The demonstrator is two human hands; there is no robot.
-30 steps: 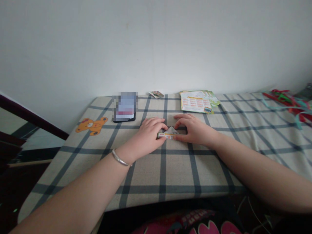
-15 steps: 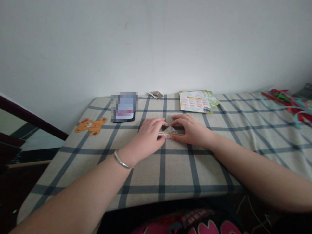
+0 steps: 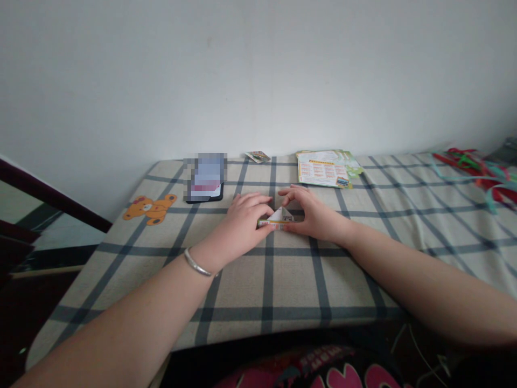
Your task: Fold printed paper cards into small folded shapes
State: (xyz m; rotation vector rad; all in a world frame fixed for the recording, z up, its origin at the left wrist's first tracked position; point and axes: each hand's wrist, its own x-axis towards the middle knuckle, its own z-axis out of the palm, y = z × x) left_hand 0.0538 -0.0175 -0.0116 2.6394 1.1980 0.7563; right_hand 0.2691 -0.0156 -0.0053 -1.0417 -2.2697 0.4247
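A small folded piece of printed paper (image 3: 280, 217), triangular on top with an orange strip along its lower edge, lies on the checked tablecloth (image 3: 283, 269). My left hand (image 3: 244, 218) pinches its left end, fingers curled over it. My right hand (image 3: 313, 213) holds its right end, thumb below and fingers arched above. A silver bangle (image 3: 196, 264) circles my left wrist.
A phone (image 3: 205, 180) lies behind my left hand. A teddy-bear print (image 3: 149, 207) marks the cloth at the left. Printed leaflets (image 3: 325, 168) and a small card (image 3: 258, 156) lie near the wall. Coloured ribbons (image 3: 480, 170) are heaped at the far right.
The paper's triangular flap now stands lighter and more raised between my fingers. Both hands have shifted slightly but stay on the paper.
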